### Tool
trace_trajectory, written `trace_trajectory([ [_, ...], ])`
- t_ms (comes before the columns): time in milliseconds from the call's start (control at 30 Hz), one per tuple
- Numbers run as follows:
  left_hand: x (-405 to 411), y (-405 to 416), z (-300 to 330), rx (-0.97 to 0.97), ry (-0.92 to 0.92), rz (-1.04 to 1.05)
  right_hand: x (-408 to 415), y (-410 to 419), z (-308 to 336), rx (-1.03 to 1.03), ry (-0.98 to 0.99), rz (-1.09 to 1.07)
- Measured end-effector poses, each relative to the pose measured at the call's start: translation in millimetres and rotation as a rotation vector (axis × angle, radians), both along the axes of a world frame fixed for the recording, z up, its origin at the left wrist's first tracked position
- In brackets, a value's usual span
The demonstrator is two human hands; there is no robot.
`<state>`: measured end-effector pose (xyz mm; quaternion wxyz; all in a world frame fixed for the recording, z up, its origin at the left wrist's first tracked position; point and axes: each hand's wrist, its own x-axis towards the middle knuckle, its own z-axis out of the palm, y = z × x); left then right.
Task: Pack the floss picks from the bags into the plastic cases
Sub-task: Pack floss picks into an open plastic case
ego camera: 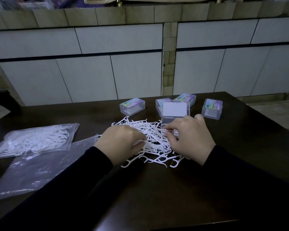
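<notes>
A loose heap of white floss picks (150, 130) lies in the middle of the dark table (157, 189). My left hand (122, 144) rests on the heap's left side, its fingertips curled onto picks. My right hand (190, 135) pinches a few picks beside the open clear plastic case (168, 121), whose lid (174, 108) stands up behind it. A zip bag (33, 140) holding several picks lies at the left. An empty flattened bag (33, 169) lies in front of it.
Closed cases with colourful labels stand behind the heap: one (132, 106) at the left, two (185, 98) behind the open lid, one (212, 108) at the right. White cabinet fronts (123, 72) rise behind the table. The table's right edge drops to a tiled floor.
</notes>
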<state>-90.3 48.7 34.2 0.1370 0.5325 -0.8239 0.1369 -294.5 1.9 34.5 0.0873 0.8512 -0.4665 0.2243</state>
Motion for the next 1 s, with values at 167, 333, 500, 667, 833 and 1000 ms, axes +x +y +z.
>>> trace_trajectory([
  [167, -1, 0, 4, -0.256, 0.033, 0.013, -5, -4, 0, -0.145, -0.152, 0.013],
  [333, -8, 1, 6, -0.353, 0.159, 0.112, -11, -14, -4, -0.191, -0.346, 0.011],
  [500, -17, -13, 13, -0.439, 0.337, 0.216, -22, -33, -10, -0.136, -0.453, -0.084],
  [667, -26, -42, 22, -0.412, 0.58, 0.29, -34, -48, -11, -0.086, -0.497, -0.17],
  [833, -51, -73, 21, -0.359, 0.928, 0.294, -32, -55, -14, -0.101, -0.292, -0.159],
  [1000, -67, -97, -4, -0.328, 0.87, 0.272, -34, -63, -9, -0.101, -0.188, -0.07],
])
